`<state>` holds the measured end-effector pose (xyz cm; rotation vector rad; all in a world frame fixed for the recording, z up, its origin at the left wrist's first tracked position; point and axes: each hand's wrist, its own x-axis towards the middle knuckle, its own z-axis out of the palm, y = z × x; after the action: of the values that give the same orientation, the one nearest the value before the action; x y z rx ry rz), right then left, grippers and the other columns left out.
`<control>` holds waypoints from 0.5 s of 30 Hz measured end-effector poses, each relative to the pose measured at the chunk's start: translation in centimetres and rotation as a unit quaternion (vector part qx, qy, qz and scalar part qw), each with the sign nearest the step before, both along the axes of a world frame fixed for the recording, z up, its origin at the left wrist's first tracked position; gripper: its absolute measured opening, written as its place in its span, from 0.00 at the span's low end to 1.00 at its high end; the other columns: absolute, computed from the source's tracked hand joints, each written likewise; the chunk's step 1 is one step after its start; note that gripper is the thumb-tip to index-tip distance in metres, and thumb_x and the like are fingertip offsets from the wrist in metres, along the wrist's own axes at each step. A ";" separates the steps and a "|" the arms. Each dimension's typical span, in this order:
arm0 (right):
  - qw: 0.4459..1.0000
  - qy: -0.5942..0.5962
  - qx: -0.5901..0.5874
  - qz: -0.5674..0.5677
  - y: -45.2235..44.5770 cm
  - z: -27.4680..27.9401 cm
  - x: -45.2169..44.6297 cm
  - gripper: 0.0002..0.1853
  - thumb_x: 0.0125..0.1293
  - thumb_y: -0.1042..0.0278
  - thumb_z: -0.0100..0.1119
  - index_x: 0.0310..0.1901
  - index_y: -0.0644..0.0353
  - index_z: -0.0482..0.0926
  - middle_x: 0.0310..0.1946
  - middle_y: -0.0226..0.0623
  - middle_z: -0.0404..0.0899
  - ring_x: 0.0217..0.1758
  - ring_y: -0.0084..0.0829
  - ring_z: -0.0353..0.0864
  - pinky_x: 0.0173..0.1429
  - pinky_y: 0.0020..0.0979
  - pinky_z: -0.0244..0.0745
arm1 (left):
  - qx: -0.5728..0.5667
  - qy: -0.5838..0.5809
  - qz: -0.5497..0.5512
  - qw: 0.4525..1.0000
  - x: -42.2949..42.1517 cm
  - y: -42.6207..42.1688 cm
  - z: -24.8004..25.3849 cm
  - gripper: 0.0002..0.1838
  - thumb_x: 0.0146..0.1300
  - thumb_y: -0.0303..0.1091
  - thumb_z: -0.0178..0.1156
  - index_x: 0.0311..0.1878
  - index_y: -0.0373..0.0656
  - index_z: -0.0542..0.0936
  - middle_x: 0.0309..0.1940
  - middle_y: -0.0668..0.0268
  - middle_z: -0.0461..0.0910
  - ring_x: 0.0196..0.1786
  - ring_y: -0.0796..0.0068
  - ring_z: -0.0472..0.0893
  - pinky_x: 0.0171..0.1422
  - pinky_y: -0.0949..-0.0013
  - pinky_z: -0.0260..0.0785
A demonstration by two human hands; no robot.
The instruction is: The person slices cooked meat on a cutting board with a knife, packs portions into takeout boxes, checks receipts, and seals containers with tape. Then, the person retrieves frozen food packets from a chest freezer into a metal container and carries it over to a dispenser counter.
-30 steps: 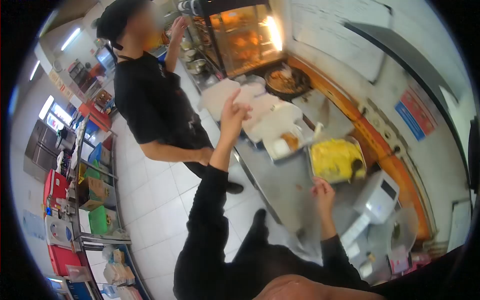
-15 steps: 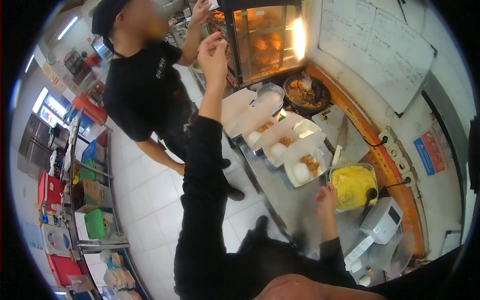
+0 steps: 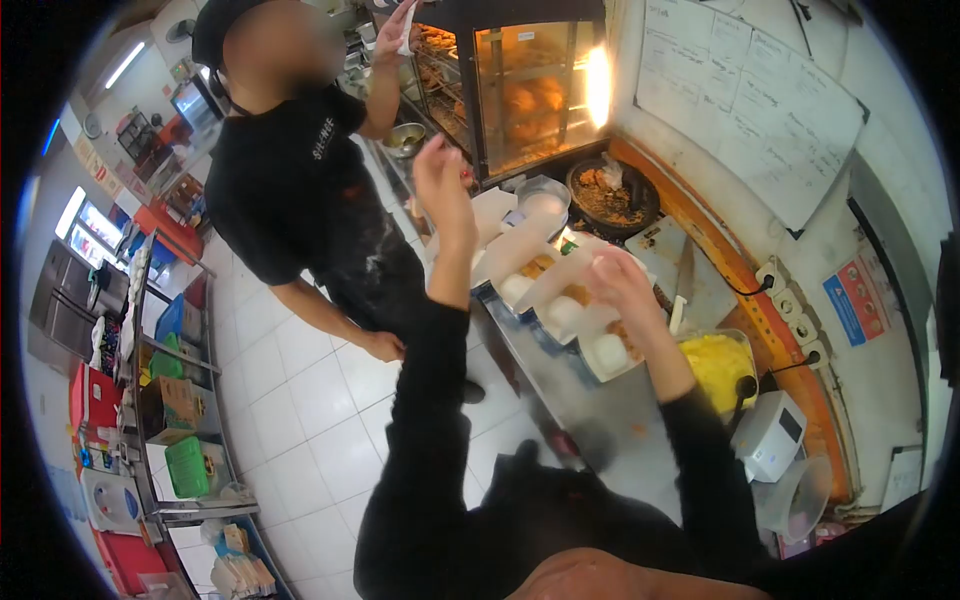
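Note:
My left hand is raised left of the food boxes, its fingers loosely curved and apart. A small red spot, too small to name, shows beside its fingers. My right hand reaches over the row of open paper boxes, fingers stretched toward a raised lid; whether they touch it is hidden. White rounded rice mounds fill part of the boxes, the nearest rice mound lying left of my right wrist. Brown fried pieces sit beside it, partly covered by my hand.
A co-worker in black stands at left, one hand raised with white paper. Behind the boxes are a lit food warmer and a stone mortar. A knife, a tub of yellow food and a printer are at right.
My right hand has moved up from beside the yellow tub to above the boxes. My left hand has come down and slightly right, away from the co-worker's raised hand, its fingers loosening.

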<state>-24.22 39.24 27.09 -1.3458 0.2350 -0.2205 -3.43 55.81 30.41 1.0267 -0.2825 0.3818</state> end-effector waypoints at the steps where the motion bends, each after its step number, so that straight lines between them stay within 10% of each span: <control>1: 0.997 -0.055 0.002 0.062 1.1 1.4 2.8 0.22 0.66 0.59 0.58 0.58 0.57 0.70 0.46 0.32 0.76 0.47 0.24 0.76 0.47 0.26 0.73 | -0.026 0.015 0.028 0.999 -1.7 0.5 -1.4 0.17 0.64 0.33 0.57 0.56 0.43 0.73 0.41 0.70 0.74 0.36 0.81 0.74 0.36 0.76 0.66; 3: 0.986 -0.041 -0.008 0.162 3.9 5.3 8.5 0.27 0.66 0.56 0.56 0.64 0.54 0.67 0.56 0.33 0.73 0.60 0.28 0.71 0.56 0.36 0.70 | -0.071 0.049 0.044 0.995 -4.9 1.6 -4.9 0.17 0.63 0.31 0.56 0.55 0.44 0.72 0.40 0.71 0.72 0.35 0.81 0.72 0.36 0.76 0.65; 15: 0.991 -0.088 -0.074 -0.066 10.2 14.9 27.9 0.27 0.48 0.47 0.71 0.40 0.65 0.81 0.33 0.37 0.80 0.33 0.30 0.79 0.34 0.33 0.74 | 0.072 0.296 0.061 0.950 -21.4 13.9 -23.7 0.16 0.64 0.31 0.54 0.55 0.45 0.71 0.36 0.72 0.71 0.32 0.82 0.71 0.35 0.77 0.64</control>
<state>3.66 49.41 41.99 -1.4507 0.1620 -0.4734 -24.86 69.68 6.69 1.2570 0.2996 0.1505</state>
